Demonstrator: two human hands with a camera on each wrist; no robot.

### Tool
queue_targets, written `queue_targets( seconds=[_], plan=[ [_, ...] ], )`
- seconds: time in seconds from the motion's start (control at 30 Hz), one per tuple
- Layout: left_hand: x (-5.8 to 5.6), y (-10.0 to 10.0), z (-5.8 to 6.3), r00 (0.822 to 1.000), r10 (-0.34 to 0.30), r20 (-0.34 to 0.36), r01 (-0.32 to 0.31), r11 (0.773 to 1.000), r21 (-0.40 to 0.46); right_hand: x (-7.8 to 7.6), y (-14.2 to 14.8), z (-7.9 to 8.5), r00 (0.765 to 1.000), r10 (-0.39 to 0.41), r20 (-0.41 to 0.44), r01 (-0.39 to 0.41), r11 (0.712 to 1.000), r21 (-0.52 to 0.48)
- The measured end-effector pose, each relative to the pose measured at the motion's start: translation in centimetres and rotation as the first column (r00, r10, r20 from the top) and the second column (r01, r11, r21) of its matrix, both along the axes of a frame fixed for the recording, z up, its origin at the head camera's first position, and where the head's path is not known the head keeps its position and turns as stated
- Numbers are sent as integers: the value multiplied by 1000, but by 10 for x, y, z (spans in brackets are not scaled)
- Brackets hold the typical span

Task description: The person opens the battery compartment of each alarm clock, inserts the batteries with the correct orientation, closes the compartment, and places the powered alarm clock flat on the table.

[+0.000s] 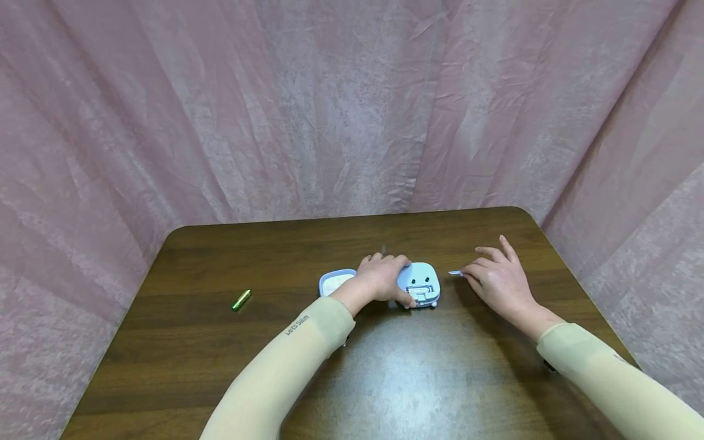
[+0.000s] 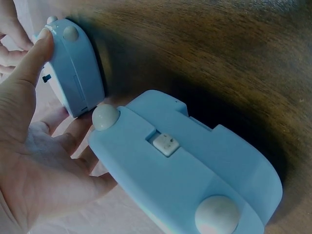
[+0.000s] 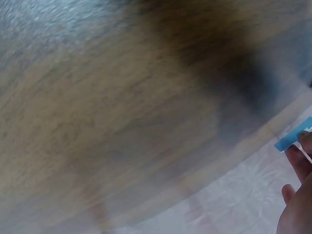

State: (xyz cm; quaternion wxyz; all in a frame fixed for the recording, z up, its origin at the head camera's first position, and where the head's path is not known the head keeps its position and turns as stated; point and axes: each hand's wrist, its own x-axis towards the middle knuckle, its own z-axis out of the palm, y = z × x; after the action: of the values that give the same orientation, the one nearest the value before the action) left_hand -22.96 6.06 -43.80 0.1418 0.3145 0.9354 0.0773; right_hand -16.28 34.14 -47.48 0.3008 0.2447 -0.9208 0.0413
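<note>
My left hand (image 1: 379,278) grips a rounded light-blue device (image 1: 420,270), thumb on its near edge and fingers at the far side. The back of the device faces up, with an uncovered battery compartment (image 1: 420,291) and two dark holes. Beside that wrist lies a second blue rounded case (image 1: 337,281) with a white inner face; the left wrist view shows white ball feet and a white switch (image 2: 166,144) on its side. To the right of the device, my right hand (image 1: 499,284) pinches a thin blue cover (image 3: 292,135) between thumb and finger, above the table.
A green cylindrical battery (image 1: 241,300) lies on the left part of the brown wooden table (image 1: 181,342). Pink curtains (image 1: 330,122) hang behind the table's far edge and along both sides.
</note>
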Motion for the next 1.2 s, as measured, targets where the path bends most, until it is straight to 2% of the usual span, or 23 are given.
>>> queue_targets(
  seconds=[0.17,0.4,0.63,0.93,1.2],
  plan=[
    [2,-1,1,1000,-3,-4,3,1000,8,4,-3,8,999,21,-36,-21,1000,-9],
    [1,-2,0,1000,-2,-1,2,1000,20,10,-15,17,991,92,-98,-94,995,-20],
    [1,-2,0,1000,11,4,-11,1000,18,14,-32,18,976,157,-153,-163,986,-34],
    [-4,1,-6,1000,24,-5,-24,1000,7,16,-49,18,971,200,-135,-205,978,-30],
    [-5,3,-4,1000,24,-1,-24,1000,-6,17,-62,15,967,218,-129,-222,975,-20]
  ],
)
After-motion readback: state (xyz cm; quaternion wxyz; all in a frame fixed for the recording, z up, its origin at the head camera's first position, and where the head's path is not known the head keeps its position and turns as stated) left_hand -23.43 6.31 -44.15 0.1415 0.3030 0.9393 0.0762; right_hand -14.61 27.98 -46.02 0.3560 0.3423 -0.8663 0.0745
